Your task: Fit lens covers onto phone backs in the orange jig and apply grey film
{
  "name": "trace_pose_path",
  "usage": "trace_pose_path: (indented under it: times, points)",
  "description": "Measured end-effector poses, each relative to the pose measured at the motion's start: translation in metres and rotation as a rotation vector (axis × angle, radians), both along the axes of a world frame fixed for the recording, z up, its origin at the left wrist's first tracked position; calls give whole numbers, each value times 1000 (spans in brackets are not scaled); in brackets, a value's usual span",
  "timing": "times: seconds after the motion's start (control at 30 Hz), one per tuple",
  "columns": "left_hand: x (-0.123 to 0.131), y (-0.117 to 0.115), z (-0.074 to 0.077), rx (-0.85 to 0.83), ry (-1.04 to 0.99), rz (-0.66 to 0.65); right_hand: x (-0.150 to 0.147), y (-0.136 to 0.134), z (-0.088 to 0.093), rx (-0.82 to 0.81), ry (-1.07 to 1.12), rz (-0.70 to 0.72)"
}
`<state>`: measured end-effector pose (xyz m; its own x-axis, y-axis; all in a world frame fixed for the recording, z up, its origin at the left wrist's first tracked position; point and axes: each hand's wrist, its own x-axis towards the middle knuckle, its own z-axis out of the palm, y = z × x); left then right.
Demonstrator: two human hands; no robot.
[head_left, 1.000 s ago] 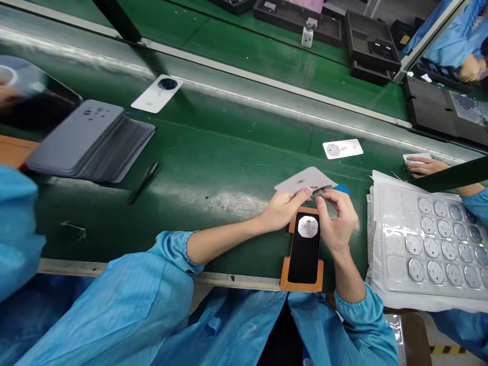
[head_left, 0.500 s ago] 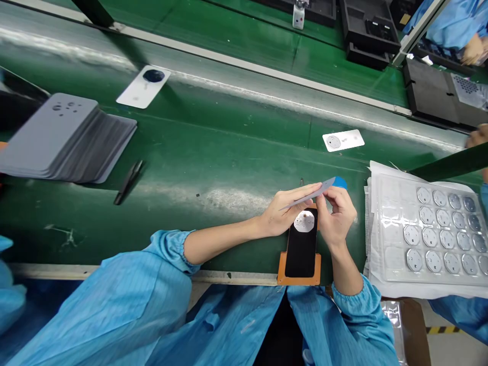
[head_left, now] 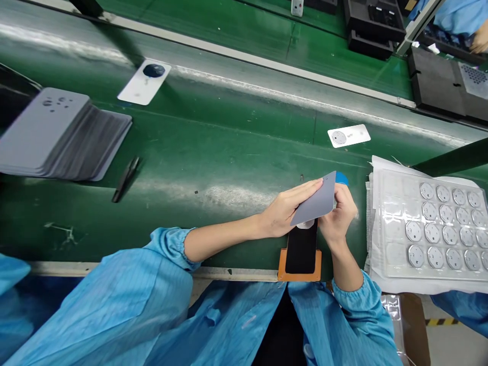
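A thin grey phone back cover (head_left: 317, 201) is held tilted in front of me, its flat face turned partly toward me. My left hand (head_left: 284, 211) is closed on its left side, fingers stretched along the upper edge. My right hand (head_left: 339, 216) is closed at its right edge, with the fingertips partly hidden behind it. A small blue piece (head_left: 342, 178) shows just above my right hand; I cannot make out what it is. Below the cover, a black phone-shaped plate (head_left: 301, 251) lies in an orange holder (head_left: 299, 277), and a silver disc on it is mostly covered.
A stack of grey back covers (head_left: 49, 132) and black tweezers (head_left: 125, 179) lie at left. Two white cards (head_left: 141, 89) with discs lie farther back. At right is a clear tray (head_left: 394, 229) of round silver discs. A dark green post (head_left: 453, 157) slants beside it.
The grey cover has turned from nearly edge-on to show its broad face, and now hides most of the silver disc. Both hands stay in about the same place.
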<state>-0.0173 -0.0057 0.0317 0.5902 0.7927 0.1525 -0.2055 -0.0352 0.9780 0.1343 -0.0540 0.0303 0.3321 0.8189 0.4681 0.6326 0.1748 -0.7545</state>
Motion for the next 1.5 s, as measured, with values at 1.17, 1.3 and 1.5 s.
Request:
trace_pose_path:
  times: [1.17,1.3,1.5]
  points:
    - [-39,-53,-30,1454,718,46,43,-83,-17,-17,-719,496]
    - [-40,-51,-31,1438,716,32,44,-81,-14,3,-767,499]
    - [-42,-50,-37,1426,752,45,45,-78,-13,-12,-822,511]
